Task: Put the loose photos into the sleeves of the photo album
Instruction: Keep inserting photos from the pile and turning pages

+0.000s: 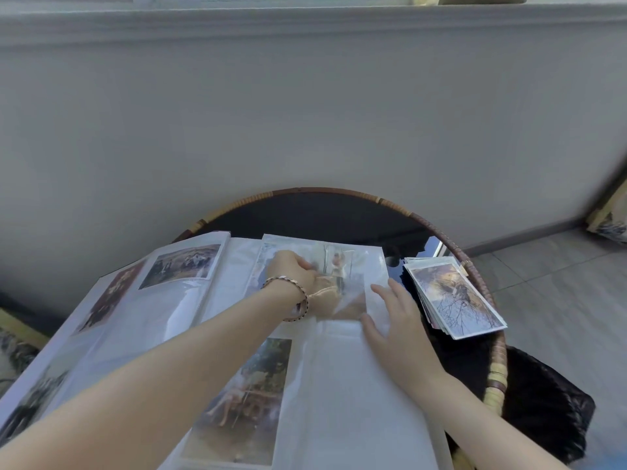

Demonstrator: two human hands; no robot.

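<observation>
Now, a photo (336, 270) at the right page's upper sleeve (371, 266).
My left hand (292, 270) pinches it under the photo album's (339, 395) clear plastic; my right hand (397, 322) lies flat, fingers spread, on that page beside the loose photo stack (454, 296).

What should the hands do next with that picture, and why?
Probably slide the photo a little deeper into the clear sleeve. The left hand pinches the photo at the sleeve on the album, and it seems only partly in. The right hand lies flat on the page, so the sleeve looks steady enough for a push.
</observation>
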